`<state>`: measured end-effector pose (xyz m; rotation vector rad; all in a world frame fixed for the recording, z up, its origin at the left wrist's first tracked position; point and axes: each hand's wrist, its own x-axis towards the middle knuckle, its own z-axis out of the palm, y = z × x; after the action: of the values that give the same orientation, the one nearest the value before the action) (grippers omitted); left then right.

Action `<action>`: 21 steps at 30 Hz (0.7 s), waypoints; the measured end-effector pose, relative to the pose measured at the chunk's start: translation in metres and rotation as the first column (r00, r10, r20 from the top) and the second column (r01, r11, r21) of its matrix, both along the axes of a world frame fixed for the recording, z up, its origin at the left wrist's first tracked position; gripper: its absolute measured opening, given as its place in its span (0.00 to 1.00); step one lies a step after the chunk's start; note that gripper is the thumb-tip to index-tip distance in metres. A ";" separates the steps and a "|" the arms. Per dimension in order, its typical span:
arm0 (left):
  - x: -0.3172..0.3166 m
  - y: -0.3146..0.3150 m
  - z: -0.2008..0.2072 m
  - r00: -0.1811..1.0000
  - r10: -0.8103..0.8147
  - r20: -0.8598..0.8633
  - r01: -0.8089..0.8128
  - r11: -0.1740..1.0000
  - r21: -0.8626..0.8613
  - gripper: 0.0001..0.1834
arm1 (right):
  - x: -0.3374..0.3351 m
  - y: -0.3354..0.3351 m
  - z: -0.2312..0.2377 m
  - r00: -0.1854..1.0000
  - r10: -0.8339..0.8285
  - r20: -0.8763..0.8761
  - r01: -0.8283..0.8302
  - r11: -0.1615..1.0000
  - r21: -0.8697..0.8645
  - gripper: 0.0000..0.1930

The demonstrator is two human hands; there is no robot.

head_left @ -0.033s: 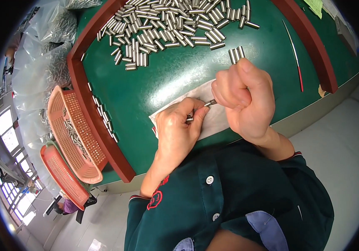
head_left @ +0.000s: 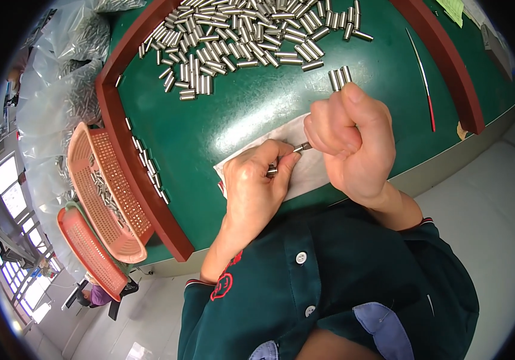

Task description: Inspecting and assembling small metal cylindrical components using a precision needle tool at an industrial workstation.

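Note:
My left hand [head_left: 253,183] is closed, its thumb and finger pinching a small shiny metal pin [head_left: 297,149] above a pale cloth [head_left: 311,174]. Another metal cylinder [head_left: 272,171] shows between its curled fingers. Close on the right, my right hand [head_left: 358,141] is closed in a fist with the thumb on top. A dark tip [head_left: 306,146] meets the pin's end beside this fist; whatever the fist grips is hidden by the fingers. Just beyond the right thumb, a few short metal cylinders [head_left: 339,78] stand side by side on the green tabletop [head_left: 191,129].
A large pile of metal cylinders [head_left: 239,36] covers the far table. Several more lie along the red-brown left rail [head_left: 143,198]. Outside it are pink baskets [head_left: 128,192] and clear bags of parts [head_left: 83,90]. A thin red-handled tool [head_left: 430,108] lies near the right rail [head_left: 449,66].

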<state>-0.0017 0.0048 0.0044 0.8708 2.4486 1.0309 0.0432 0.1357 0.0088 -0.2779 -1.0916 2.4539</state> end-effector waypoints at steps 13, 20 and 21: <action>-0.003 0.000 -0.001 0.999 0.001 0.034 -0.004 0.997 0.076 0.04 | 0.005 -0.009 -0.001 1.000 -0.023 0.022 0.021 0.996 0.082 0.22; -0.002 0.000 0.000 1.000 -0.026 -0.012 0.027 0.997 0.078 0.05 | 0.003 -0.016 -0.005 0.997 0.003 -0.079 0.014 0.976 0.218 0.18; -0.002 0.000 -0.001 0.999 -0.033 -0.026 0.035 0.996 0.080 0.05 | 0.003 -0.017 -0.002 0.997 -0.031 -0.077 0.047 0.973 0.227 0.18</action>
<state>-0.0035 0.0043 0.0032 0.9526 2.4185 1.1201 0.0463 0.1184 0.0067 -0.1355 -1.3093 2.2587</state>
